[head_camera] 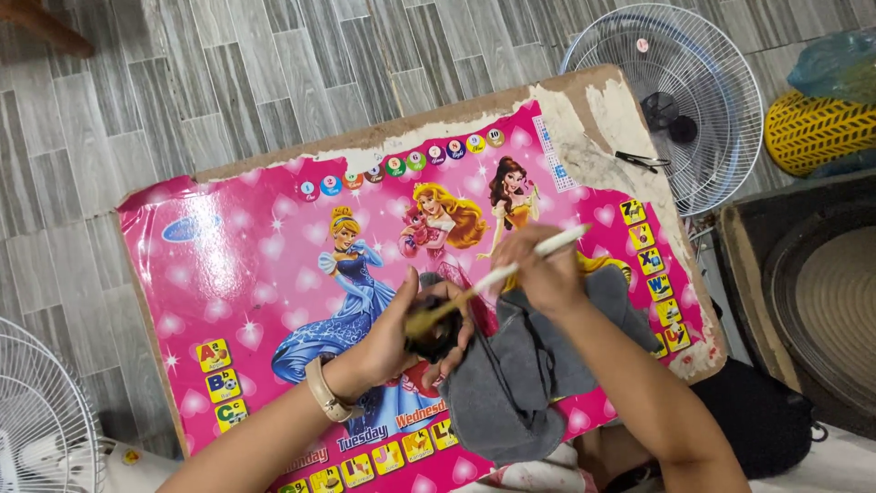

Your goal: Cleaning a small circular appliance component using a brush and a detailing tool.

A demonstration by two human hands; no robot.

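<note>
- Lying nearest, a grey cloth (511, 383) is bunched on the pink picture board (246, 274), its near end reaching toward the person's lap.
- A pale bracelet (324, 391) circles the left wrist, low and left of the cloth.
- The left hand (401, 333) is closed around a small dark round object (440, 336), thumb on top and fingers curled beneath; it is held just above the board, touching the left edge of the cloth. What the object is cannot be told.
- The right hand (547, 274) grips a thin brush (497, 274) with a white handle, fingers pinched around the middle of the shaft. The yellowish bristle end points left and rests on the dark object; the handle end sticks out to the right and far.
- The board shows cartoon princesses, hearts, coloured number dots along the far edge and letter tiles down both sides. Its far right corner is torn to bare cardboard.
- A small pair of black scissors (643, 162) lies on that torn corner.
- Beyond it, a white fan grille (703, 82) lies flat on the grey tiled floor (228, 82).
- Another fan grille (36, 411) shows at the near left.
- A yellow ribbed object (812, 132) sits at the far right.
</note>
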